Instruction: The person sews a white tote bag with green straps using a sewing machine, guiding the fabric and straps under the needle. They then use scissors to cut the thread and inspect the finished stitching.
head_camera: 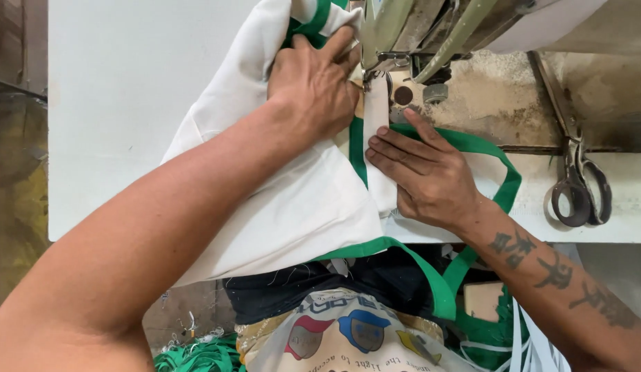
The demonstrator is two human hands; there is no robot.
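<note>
A person sits at a white worktop (120, 103) with both hands on a piece of white cloth (286, 207) edged in green tape (358, 155), feeding it under the head of a pale green sewing machine (417, 24) at the top of the view. The left hand (313, 83) lies palm down on the bunched cloth just left of the needle area, fingers spread and curled over a fold, pressing and gripping it. The right hand (424, 176) lies flat just below and to the right of the needle, fingers straight and close together, pinning the cloth edge and tape to the worktop; it grips nothing. The two hands sit near each other, not touching. A loop of green strap (503, 169) curves out from beneath the right hand and hangs over the worktop's front edge. A pair of metal scissors (575, 172) rests on the worktop well to the right. More green strapping (196, 355) lies piled below.
</note>
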